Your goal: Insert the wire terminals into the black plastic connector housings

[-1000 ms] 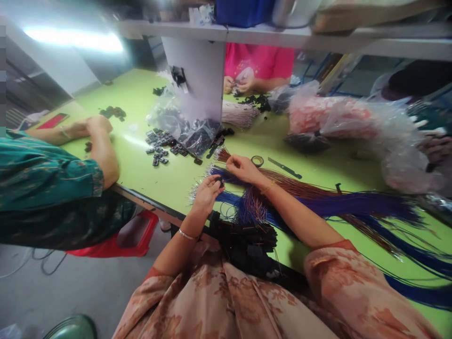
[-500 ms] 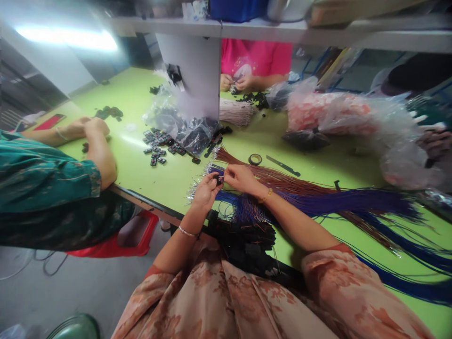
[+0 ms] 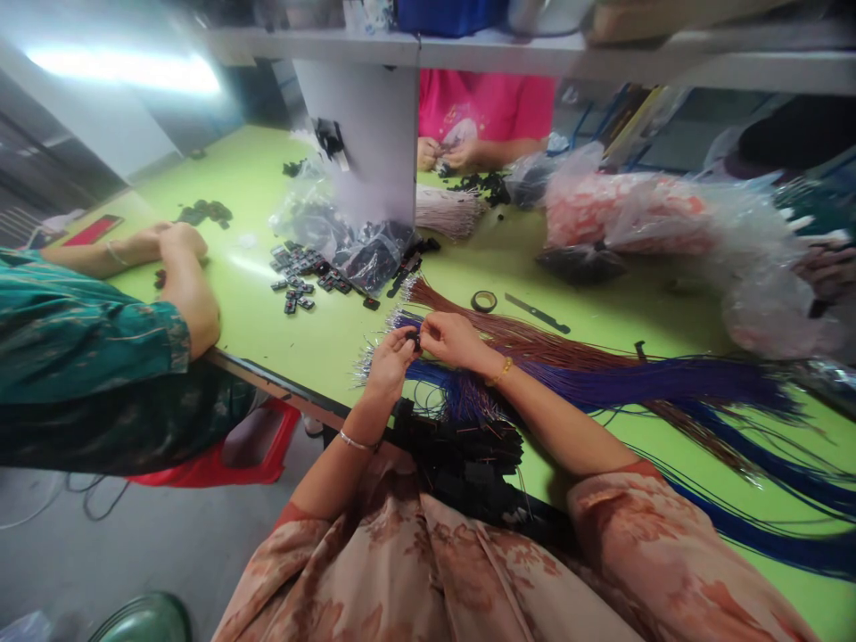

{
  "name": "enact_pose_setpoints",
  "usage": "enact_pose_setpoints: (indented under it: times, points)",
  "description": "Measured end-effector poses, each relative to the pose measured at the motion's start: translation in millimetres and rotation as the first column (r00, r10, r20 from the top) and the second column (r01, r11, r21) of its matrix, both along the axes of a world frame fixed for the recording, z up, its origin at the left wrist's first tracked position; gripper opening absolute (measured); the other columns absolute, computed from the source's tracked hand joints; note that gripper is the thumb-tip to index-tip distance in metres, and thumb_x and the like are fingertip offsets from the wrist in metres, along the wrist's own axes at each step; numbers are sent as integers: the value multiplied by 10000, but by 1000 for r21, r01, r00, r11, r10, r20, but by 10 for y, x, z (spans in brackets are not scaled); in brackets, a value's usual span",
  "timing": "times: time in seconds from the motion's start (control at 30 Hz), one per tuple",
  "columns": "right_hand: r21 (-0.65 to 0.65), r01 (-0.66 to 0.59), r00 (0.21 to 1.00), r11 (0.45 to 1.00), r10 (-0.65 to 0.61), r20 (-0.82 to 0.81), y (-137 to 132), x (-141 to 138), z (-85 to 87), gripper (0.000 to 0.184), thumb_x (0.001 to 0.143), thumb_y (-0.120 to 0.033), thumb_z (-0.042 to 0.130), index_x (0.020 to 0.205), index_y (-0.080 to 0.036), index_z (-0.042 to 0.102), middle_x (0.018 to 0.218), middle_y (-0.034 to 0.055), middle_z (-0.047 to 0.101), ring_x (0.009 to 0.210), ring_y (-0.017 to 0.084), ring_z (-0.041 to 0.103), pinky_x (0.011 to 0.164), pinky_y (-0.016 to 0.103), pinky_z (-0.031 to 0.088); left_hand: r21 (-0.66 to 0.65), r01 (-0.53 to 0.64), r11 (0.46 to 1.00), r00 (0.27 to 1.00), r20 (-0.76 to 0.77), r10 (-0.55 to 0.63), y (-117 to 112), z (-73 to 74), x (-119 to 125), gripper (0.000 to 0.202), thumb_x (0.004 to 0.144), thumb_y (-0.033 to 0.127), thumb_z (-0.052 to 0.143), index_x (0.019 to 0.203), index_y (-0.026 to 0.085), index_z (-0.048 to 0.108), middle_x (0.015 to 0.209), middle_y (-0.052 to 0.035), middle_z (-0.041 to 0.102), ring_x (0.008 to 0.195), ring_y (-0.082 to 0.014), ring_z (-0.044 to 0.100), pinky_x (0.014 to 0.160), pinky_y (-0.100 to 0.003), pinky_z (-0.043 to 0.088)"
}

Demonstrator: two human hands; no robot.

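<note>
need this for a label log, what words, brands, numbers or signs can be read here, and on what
No text can be read.
Pink shirt: pale print, too blurred to tell if it has letters.
Loose black parts: any markings too small to read.
Small black part in the left fingers: also too small.

No lettering, label, brand, number or sign readable, yellowish printed marks (image 3: 460, 112) — on the bright pink cloth shirt (image 3: 518, 105) opposite — too blurred to read
</note>
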State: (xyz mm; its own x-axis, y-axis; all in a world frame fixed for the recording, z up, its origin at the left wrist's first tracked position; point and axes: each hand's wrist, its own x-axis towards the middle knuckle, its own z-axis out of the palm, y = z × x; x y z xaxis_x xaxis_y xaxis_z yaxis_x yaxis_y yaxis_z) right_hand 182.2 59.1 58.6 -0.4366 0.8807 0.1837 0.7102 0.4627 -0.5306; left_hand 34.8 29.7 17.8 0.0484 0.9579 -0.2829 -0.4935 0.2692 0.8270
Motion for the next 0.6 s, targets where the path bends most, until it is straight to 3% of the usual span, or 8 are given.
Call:
enact_pose_setpoints:
  times: [0.2, 0.43, 0.5, 0.6]
  points:
    - [43, -133, 991, 990, 133, -8, 45, 50, -64, 177, 857, -242, 469, 775, -156, 601, 766, 45, 635, 679, 139, 498, 643, 248, 317, -65, -15, 998, 1000, -7, 14, -2, 13, -16, 235, 698, 138, 724, 918, 161, 645, 843, -20, 653, 757, -99, 603, 765, -252, 478]
    - [14, -77, 997, 997, 77, 1, 57, 71, -102, 170, 820, -244, 493, 732, -156, 609, 707, 25, 621, 627, 124, 468, 610, 248, 299, -43, -22, 999, 988, -154, 15, 5, 10, 29, 273, 644, 160, 750, 899, 154, 654, 793, -16, 645, 693, -100, 574, 714, -255, 486]
    - [-84, -130, 990, 988, 125, -65, 123, 133, -98, 219, 840, -263, 461, 725, -155, 613, 692, 14, 614, 623, 119, 477, 617, 238, 329, 20, -18, 1000, 975, -221, 22, -60, 88, 64, 255, 666, 175, 735, 907, 158, 654, 821, -34, 655, 728, -124, 589, 741, -280, 495]
    - [-316, -190, 975, 930, 140, -174, 283, 247, -66, 296, 872, -253, 381, 744, -151, 628, 704, 10, 635, 648, 117, 529, 642, 223, 388, 288, 31, 957, 914, -395, 90, -298, 291, 183, 225, 753, 191, 674, 977, 185, 663, 955, -81, 678, 881, -191, 614, 867, -347, 484]
